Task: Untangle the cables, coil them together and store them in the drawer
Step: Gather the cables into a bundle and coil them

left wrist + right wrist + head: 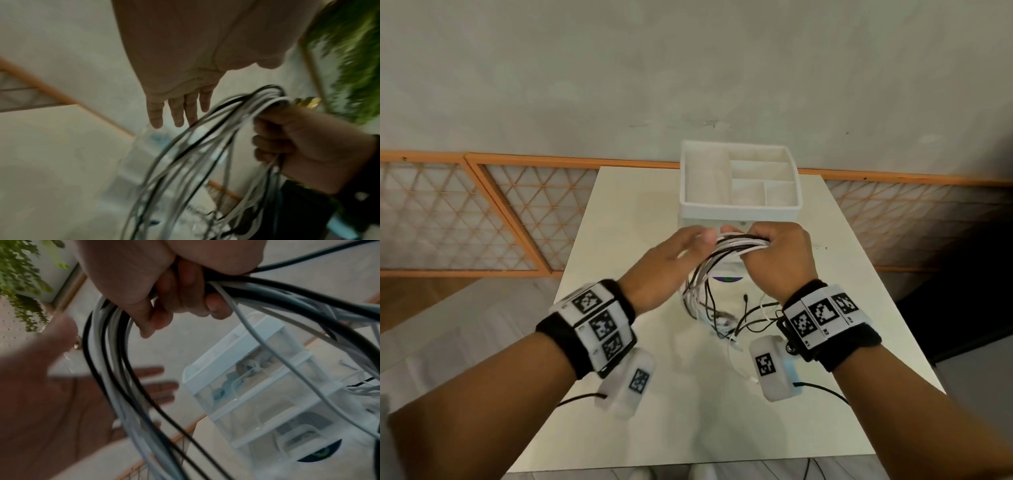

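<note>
Drawer unit [739, 205] at back centre of tabletop [619, 222], divided tray [736, 205] on top. In front of it, cable coil [732, 246] held above tabletop: right hand [780, 253] right, left hand [671, 260] left. Loose cable ends [736, 322] on tabletop below.

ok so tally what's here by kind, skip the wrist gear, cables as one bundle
hands: 2 (left hand with straight fingers beside the bundle, right hand gripping it)
cable bundle: 1, black and white strands, too tangled to count singly
drawer unit: 1
table: 1
total: 5
</note>
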The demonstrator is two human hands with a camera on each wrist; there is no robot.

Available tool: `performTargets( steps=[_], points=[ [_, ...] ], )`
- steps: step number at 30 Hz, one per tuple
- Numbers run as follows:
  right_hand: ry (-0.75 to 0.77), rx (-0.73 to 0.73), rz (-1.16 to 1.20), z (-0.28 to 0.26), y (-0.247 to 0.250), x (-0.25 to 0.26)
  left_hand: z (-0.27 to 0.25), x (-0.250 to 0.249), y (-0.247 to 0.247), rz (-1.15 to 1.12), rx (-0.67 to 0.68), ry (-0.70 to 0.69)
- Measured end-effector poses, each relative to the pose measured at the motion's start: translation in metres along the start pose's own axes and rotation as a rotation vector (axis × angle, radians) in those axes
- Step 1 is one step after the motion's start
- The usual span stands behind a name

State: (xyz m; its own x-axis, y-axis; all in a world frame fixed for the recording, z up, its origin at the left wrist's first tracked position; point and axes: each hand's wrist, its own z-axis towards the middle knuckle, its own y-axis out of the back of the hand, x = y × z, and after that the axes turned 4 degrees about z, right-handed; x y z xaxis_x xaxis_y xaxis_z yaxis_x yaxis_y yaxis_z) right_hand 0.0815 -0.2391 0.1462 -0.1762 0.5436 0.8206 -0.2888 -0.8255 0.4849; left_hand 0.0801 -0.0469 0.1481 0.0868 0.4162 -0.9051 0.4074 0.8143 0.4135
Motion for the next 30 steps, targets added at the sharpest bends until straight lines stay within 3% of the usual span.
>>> performTargets(
  steps=[3, 7, 10, 12, 17, 20, 22, 24, 26, 28, 30],
  points=[
    [-0.01, 0.026, -0.01, 0.001, 0.003, 0.009, 0.009, -0.031, -0.012, 0.105, 0.008, -0.113],
    [-0.035, -0.048, 0.19, 0.007, 0.01, 0.014, 0.012, -0.03, -0.022, -0.012, -0.029, -0.147],
    [0.014, -0.097, 0.176, 0.007, 0.019, 0.007, 0.014, -0.034, -0.017, -0.07, -0.172, -0.154],
    [0.01, -0.023, 0.173, 0.003, 0.025, -0.011, 0.016, -0.042, -0.006, -0.125, -0.29, -0.13],
    [-0.174, 0.299, -0.184, -0.029, 0.023, -0.09, 0.017, -0.047, 0.021, -0.096, -0.439, -0.175],
    [-0.341, 0.341, -0.383, -0.03, 0.026, -0.101, 0.016, -0.038, 0.024, 0.037, -0.461, -0.135],
    [-0.325, 0.237, -0.441, -0.018, 0.033, -0.091, 0.016, -0.032, 0.028, 0.168, -0.445, -0.074],
    [-0.261, 0.034, -0.241, -0.004, 0.045, -0.075, 0.016, -0.025, 0.034, 0.289, -0.424, -0.003],
    [-0.184, -0.118, 0.131, 0.004, 0.057, -0.058, 0.017, -0.018, 0.039, 0.355, -0.427, 0.053],
    [-0.117, -0.1, 0.386, 0.0, 0.062, -0.051, 0.016, -0.013, 0.043, 0.311, -0.486, 0.084],
    [-0.091, 0.052, 0.274, -0.014, 0.056, -0.062, 0.016, -0.012, 0.048, 0.162, -0.607, 0.073]
  ],
)
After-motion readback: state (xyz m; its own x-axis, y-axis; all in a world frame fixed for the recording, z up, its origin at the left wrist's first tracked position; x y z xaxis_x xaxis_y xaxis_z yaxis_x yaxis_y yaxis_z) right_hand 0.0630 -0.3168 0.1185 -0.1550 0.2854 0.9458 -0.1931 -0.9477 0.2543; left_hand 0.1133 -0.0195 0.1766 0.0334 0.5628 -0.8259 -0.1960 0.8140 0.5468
